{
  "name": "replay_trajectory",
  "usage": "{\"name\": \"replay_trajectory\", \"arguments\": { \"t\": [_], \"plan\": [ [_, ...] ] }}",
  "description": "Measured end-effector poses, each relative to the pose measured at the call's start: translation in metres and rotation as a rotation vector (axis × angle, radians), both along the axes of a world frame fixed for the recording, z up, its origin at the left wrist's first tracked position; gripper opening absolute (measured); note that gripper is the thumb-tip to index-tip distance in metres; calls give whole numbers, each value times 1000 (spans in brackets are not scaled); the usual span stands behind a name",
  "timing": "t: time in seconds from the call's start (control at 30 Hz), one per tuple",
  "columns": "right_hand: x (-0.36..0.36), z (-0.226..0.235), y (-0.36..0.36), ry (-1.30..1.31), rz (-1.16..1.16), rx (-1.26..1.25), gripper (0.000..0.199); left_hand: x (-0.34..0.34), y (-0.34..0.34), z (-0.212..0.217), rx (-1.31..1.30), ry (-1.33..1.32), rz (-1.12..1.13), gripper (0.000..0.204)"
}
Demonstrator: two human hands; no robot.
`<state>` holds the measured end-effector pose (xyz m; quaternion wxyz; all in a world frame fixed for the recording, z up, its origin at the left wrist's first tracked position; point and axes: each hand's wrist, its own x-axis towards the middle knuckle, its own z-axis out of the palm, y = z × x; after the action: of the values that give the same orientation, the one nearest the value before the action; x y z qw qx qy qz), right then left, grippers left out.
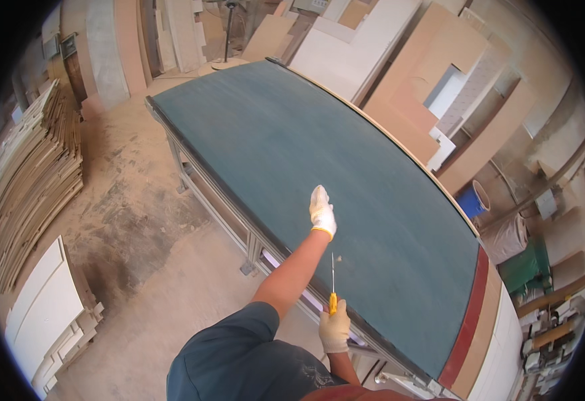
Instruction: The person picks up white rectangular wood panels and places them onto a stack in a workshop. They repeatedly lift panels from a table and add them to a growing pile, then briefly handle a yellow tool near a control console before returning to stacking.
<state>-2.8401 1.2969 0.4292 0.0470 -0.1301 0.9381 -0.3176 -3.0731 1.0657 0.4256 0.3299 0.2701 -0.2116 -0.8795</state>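
My left hand (322,212), in a white knitted glove with a yellow-edged cuff, is over the dark green tabletop (266,140), near its middle. Its fingers point away from me and lie close together, with nothing visible in them. Nearer to me, my right hand (334,331), also gloved, is closed around the yellow handle of a screwdriver (333,304). The thin metal shaft points forward over the table's near edge. Beside its tip there is a small pale speck (338,258) on the green surface; what it is, I cannot make out.
A metal frame (239,230) carries the table. Stacked thin boards (38,180) and white panels (45,304) stand on the left. Large panels (426,87) lean beyond the far side. A red strip (465,317) borders the right end, near a blue bucket (473,200).
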Motion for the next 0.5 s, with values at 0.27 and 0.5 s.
{"name": "replay_trajectory", "arguments": {
  "t": [0.27,0.5],
  "plan": [
    [49,-11,79,133,-180,-147,33,107,170,54,191,121,-473,79],
    [144,-26,132,189,-192,-371,32,221,235,85,-563,-21,-572,59]
  ]
}}
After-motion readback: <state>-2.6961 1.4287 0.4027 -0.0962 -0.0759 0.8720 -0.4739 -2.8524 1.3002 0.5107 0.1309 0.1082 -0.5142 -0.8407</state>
